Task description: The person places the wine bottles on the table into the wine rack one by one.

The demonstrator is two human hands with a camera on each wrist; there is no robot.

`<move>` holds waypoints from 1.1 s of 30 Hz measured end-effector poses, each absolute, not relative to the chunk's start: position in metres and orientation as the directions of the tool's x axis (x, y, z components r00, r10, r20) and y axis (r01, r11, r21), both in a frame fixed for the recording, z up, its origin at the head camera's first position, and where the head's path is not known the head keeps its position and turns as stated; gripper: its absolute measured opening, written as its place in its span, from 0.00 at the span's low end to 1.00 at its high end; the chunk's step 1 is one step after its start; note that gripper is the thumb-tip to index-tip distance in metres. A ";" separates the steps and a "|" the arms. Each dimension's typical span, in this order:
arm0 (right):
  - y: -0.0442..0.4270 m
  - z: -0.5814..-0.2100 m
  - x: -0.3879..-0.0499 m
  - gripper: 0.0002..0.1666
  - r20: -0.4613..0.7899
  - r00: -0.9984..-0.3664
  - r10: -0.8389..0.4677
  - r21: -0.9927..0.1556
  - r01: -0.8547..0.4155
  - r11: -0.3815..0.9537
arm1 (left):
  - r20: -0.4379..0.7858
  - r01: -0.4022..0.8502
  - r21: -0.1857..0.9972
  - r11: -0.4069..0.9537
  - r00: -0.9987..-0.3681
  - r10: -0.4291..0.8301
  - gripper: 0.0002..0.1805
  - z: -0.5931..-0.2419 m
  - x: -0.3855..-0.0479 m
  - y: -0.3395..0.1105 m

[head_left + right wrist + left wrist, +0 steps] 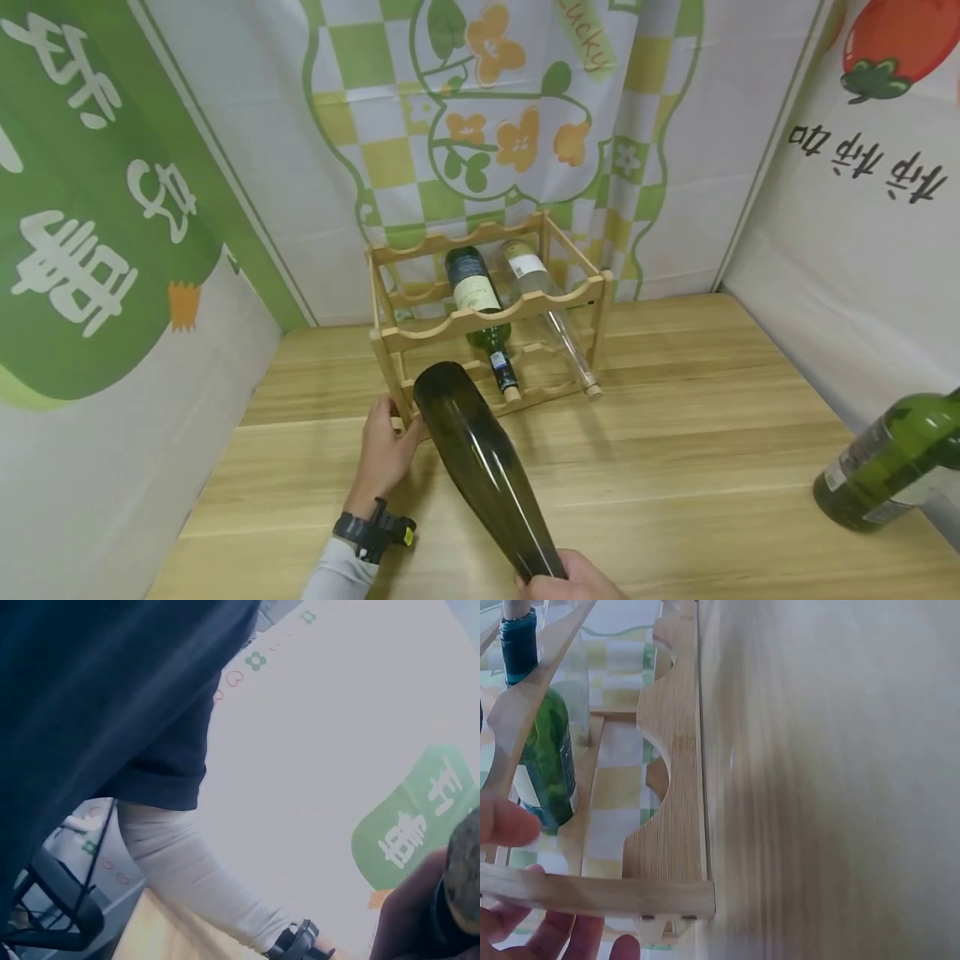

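Note:
A wooden wine rack (495, 315) stands on the table with two bottles lying in its upper tier. One is a green labelled bottle (476, 287), the other a clear bottle (532, 271); both have corked necks pointing toward me. My left hand (386, 454) holds the front left post (600, 892) of the rack, thumb on one side and fingers on the other. In my right hand (570, 579) is a dark wine bottle (480, 458), gripped by the neck. Its base is raised near the rack's front left. The cork end (465, 874) shows in the right wrist view.
Another green wine bottle (888, 462) stands at the table's right side. A patterned cloth (495, 125) hangs behind the rack. White printed walls (847, 275) border the wooden table (675, 467) on both sides.

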State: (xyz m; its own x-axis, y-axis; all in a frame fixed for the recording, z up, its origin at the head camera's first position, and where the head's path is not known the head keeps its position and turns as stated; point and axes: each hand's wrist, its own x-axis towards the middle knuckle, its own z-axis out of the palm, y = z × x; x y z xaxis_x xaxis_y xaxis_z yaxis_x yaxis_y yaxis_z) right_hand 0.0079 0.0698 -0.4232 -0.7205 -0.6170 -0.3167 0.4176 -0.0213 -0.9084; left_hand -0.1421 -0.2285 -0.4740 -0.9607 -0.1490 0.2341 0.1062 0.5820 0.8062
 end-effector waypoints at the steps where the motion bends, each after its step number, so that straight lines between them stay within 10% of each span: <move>1: 0.067 -0.419 0.007 0.04 -0.331 -0.716 -0.615 -0.898 0.439 -0.028 | 0.232 0.102 0.806 0.583 -0.961 -0.152 0.14 -0.474 -0.144 -0.228; 17: 0.024 -0.402 -0.023 0.09 -0.298 -0.641 -0.707 -0.804 0.568 -0.176 | 0.273 0.059 0.781 0.622 -0.928 -0.255 0.09 -0.477 -0.157 -0.223; 33: -0.023 -0.404 -0.076 0.10 -0.247 -0.741 -0.624 -0.858 0.466 -0.214 | 0.260 0.049 0.791 0.610 -0.929 -0.262 0.05 -0.483 -0.159 -0.218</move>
State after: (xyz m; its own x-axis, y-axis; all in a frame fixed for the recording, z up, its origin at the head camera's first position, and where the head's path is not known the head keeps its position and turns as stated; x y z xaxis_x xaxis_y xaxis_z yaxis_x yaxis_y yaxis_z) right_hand -0.0759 -0.0228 -0.4043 -0.7414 -0.6239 -0.2472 0.4665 -0.2144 -0.8582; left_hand -0.1589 -0.2184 -0.4826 -0.9293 -0.2621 0.2601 0.0492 0.6101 0.7908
